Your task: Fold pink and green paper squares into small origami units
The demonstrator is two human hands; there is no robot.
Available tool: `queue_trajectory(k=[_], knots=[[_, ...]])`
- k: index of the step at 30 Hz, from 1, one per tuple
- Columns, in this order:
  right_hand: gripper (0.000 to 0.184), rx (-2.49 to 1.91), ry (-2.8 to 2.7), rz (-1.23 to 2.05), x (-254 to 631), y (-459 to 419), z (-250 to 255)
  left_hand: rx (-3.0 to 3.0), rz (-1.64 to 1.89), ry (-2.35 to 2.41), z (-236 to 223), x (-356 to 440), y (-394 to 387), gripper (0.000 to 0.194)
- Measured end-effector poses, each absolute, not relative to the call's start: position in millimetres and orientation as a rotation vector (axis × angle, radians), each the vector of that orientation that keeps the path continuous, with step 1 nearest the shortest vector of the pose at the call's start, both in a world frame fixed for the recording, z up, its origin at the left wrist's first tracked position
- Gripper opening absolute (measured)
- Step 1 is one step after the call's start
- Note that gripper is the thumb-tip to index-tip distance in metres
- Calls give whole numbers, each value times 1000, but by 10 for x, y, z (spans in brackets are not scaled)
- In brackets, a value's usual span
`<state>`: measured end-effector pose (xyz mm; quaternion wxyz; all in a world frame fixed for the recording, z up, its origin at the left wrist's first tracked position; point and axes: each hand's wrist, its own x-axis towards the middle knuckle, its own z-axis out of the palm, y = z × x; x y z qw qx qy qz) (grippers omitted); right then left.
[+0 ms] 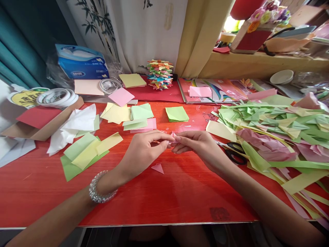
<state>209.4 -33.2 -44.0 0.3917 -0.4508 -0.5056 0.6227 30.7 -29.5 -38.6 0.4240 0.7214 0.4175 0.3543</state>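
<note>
It looks like a room in a home, used for papercraft. A glossy red tabletop (133, 202) carries stacks of green, yellow and pink square paper, with a blue plastic-wrapped tissue pack (82, 65) at the far left. Beyond it hang a dark teal fabric curtain (23, 41) and a white curtain printed with bamboo (149, 34). At the far right, a pale ledge (244, 65) bears colourful flowers (269, 17), perhaps artificial, though the blur there makes that hard to tell.
</note>
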Motion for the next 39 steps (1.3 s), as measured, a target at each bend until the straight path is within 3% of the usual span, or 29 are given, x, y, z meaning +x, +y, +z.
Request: queue_trajectory(k=[10, 24, 29, 39], knots=[[18, -1194, -1407, 1350, 2047, -405, -446, 1576, 836, 1054, -408, 325, -260, 21], [22, -1210, -1558, 1229, 2062, -413, -495, 1723, 662, 1117, -358, 294, -221, 20], [23, -1142, -1399, 1361, 2051, -382, -474, 1631, 831, 1074, -368, 302, -230, 17], [15, -1152, -1622, 1395, 2093, -384, -437, 1800, 768, 1134, -326, 316, -268, 18]])
